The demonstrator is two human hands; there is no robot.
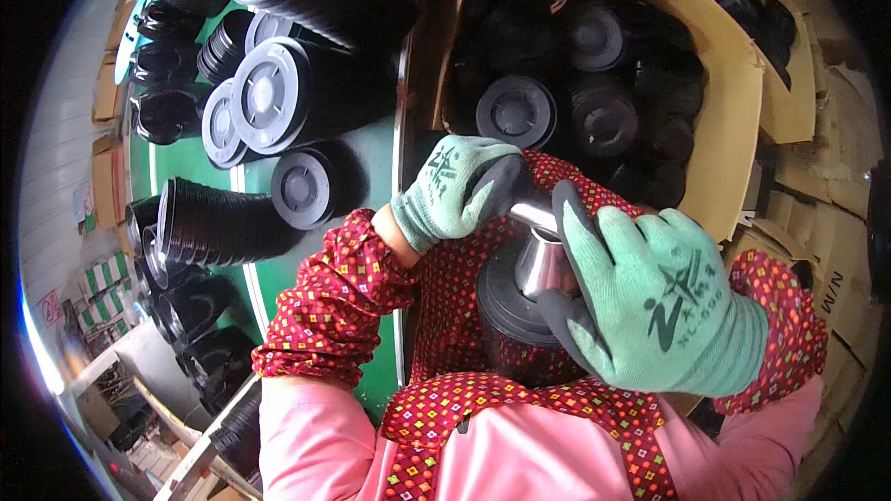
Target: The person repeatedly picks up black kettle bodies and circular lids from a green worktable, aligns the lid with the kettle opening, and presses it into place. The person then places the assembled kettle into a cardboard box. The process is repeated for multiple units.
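Note:
My left hand (459, 190), in a green glove with dark fingertips, is closed on the end of a short shiny metal bar (533, 215). That bar reaches across toward my right hand (654, 301), gloved alike. Thumb and forefinger of my right hand close around a shiny cone-shaped metal piece (545, 264), open at its narrow top. The cone rests on a round black plastic part (501, 301) in front of my apron; my right hand covers part of it. Whether bar and cone are joined is hidden by my fingers.
At left, a green work table (371, 186) carries stacked black pots (218, 223) and grey-faced round parts (269, 93). A big cardboard box (738, 102) ahead right holds many dark round parts (517, 111). Flattened cardboard (845, 167) stands at far right.

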